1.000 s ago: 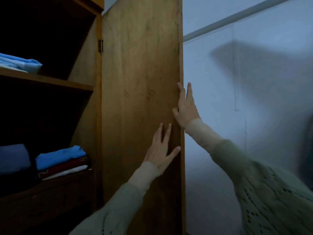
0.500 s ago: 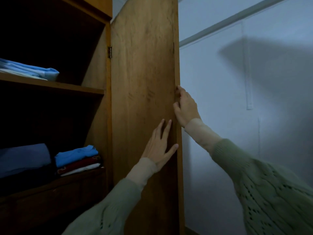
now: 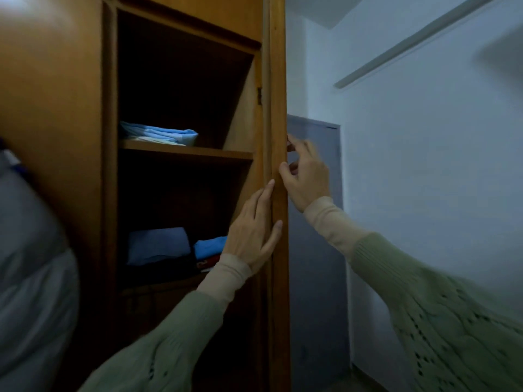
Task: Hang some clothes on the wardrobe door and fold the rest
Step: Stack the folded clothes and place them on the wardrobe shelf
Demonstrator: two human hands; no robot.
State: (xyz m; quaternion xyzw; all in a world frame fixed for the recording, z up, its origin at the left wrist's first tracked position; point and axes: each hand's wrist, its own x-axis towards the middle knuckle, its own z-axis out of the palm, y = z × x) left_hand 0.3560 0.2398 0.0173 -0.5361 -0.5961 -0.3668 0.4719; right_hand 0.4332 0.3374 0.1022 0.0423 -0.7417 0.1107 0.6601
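The wooden wardrobe door (image 3: 278, 94) stands open and is seen almost edge-on. My left hand (image 3: 254, 233) presses flat against its inner face with straight fingers. My right hand (image 3: 307, 176) curls round the door's outer edge, thumb on the near side, fingers behind. Inside the wardrobe, light blue folded clothes (image 3: 161, 134) lie on the upper shelf. A dark blue folded garment (image 3: 158, 244) and a small stack with a bright blue top piece (image 3: 209, 247) lie on the lower shelf.
A pale grey padded garment (image 3: 34, 278) hangs at the left against the other wardrobe door (image 3: 56, 108). A grey room door (image 3: 317, 250) stands behind the wardrobe door. A white wall (image 3: 424, 165) fills the right side.
The wardrobe door has swung further open, from showing its broad face to nearly edge-on. My right hand's fingers have curled round its edge. The view has shifted left, revealing the hanging grey garment.
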